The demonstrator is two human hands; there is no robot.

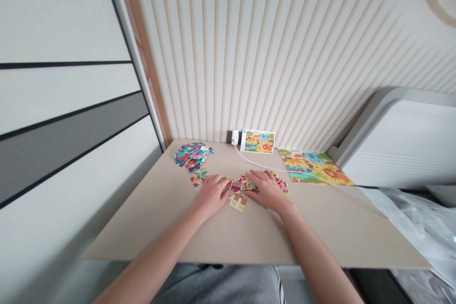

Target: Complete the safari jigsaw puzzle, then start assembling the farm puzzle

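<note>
Colourful jigsaw puzzle pieces (238, 184) lie grouped at the middle of the table, between my two hands. My left hand (212, 193) rests at their left side, its fingers bent together around a puzzle piece that is mostly covered. Over the right part of the group my right hand (265, 187) lies palm down with its fingers apart, touching the pieces under it. Just below the group sits a pale green and brown piece (238, 202). A few joined pieces (199, 177) are left of my left hand.
A heap of dark-toned puzzle pieces (193, 155) is at the back left. A picture card (259, 141) leans against the ribbed wall beside a white charger (235, 137). Its cable crosses an animal picture sheet (315, 167) on the right. Clear plastic (420, 221) lies beyond the table's right edge.
</note>
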